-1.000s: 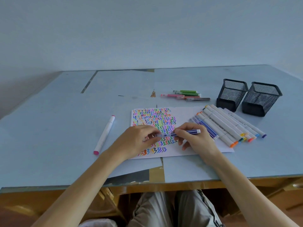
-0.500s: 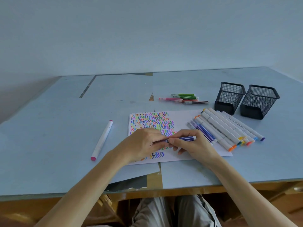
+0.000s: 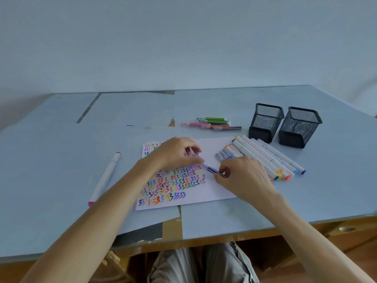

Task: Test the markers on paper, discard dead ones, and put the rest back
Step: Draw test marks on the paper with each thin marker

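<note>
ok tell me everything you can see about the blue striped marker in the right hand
The blue striped marker is a slim pen with a dark blue barrel bearing lighter lengthwise stripes, plastic by the look. It lies nearly flat over the paper, slanting up-left, its pale front end near the coloured squiggles. The right hand pinches its rear part. The left hand sits just beyond the tip, fingers curled around something small and blurred, perhaps its cap.

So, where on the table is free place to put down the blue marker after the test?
Bare tabletop lies left of the lone pink-capped marker, and between it and the paper. There is also room below the white markers. It is crowded on the paper's right edge, by the mesh holders and the thin pens.
</note>
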